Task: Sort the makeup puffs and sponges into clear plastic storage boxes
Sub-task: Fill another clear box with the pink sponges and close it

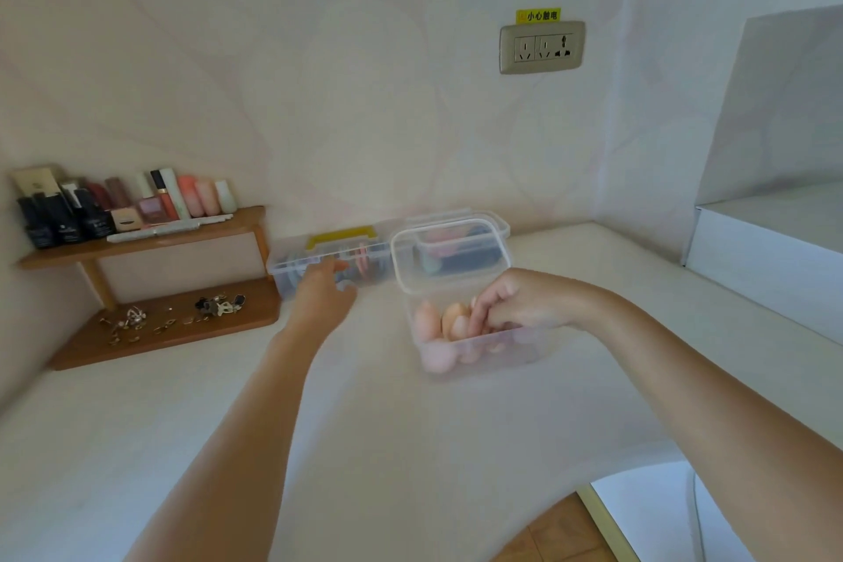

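Note:
A clear plastic box [511, 347] stands open on the white counter, with several peach and pink teardrop sponges [433, 319] inside. My right hand [511, 306] reaches into it from the right, fingers curled down around a peach sponge [460, 324]. Behind it, a second clear box [456, 256] holds dark, pink and green puffs under a loose lid. To the left is a long clear box [378, 265] with a yellow handle [342, 236] and puffs on edge inside. My left hand [321, 292] grips its front wall, fingers over the rim and thumb outside. The image is blurred.
A wooden two-level shelf [150, 237] in the left corner carries cosmetic bottles above and jewellery [214, 305] below. A wall socket [542, 47] is above the boxes. A white raised ledge [766, 251] borders the counter on the right, and the counter's front edge drops off at lower right.

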The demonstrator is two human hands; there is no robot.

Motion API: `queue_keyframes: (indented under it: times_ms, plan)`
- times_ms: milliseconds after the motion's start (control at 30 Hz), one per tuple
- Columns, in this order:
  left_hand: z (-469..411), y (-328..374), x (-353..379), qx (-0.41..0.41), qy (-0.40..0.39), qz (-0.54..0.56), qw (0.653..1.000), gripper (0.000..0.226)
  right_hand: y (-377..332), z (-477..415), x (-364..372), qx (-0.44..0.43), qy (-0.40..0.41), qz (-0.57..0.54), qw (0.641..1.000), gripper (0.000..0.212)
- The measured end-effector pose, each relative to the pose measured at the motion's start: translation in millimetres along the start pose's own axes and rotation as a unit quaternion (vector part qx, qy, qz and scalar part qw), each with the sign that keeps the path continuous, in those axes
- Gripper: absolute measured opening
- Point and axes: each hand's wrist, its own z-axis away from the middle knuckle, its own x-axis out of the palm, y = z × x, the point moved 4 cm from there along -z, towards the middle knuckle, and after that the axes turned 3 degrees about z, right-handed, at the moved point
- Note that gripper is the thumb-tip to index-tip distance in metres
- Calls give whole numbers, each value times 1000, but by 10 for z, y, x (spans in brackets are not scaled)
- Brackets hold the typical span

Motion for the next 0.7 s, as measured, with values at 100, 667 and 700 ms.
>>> queue_keyframes:
  times_ms: [100,667,700]
  plan:
    - [-122,-258,66,-36,-25,-11,999,47,29,39,-148,-22,88,-82,992,34]
    - [126,736,-28,105,-83,55,990,29,45,220,-373,-101,288,-24,952,43]
    - [217,879,-7,120,-126,54,983,29,-52,246,-349,-125,292,-9,948,50]
